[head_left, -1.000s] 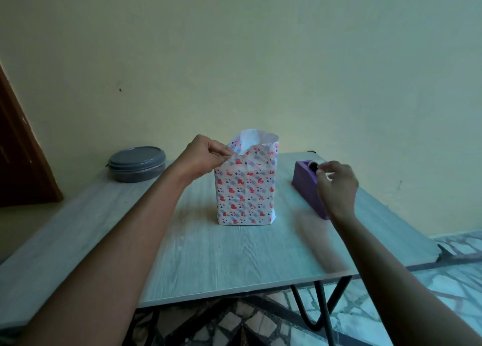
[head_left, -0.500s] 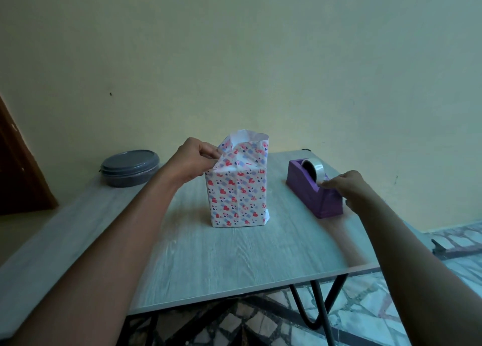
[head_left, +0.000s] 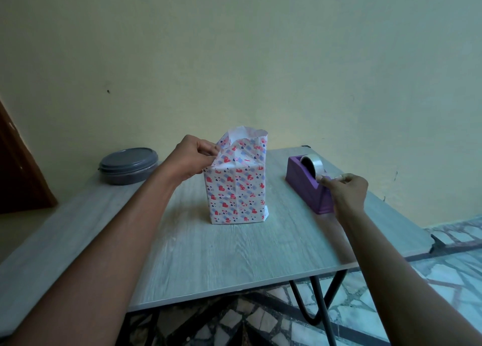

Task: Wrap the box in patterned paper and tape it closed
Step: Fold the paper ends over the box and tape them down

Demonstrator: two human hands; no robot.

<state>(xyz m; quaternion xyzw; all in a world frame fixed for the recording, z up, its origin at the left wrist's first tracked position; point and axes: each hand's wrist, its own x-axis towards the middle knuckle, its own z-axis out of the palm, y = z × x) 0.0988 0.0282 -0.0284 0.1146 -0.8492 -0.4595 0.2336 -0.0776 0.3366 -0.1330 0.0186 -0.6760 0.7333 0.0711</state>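
No readable text shows; the wrapping paper (head_left: pixel 236 189) carries only hearts and stripes, apparently without lettering.

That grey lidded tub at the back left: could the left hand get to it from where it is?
Probably yes: the grey tub sits just left of the left hand with bare table between, but that hand pinches the wrapping paper and must let go.
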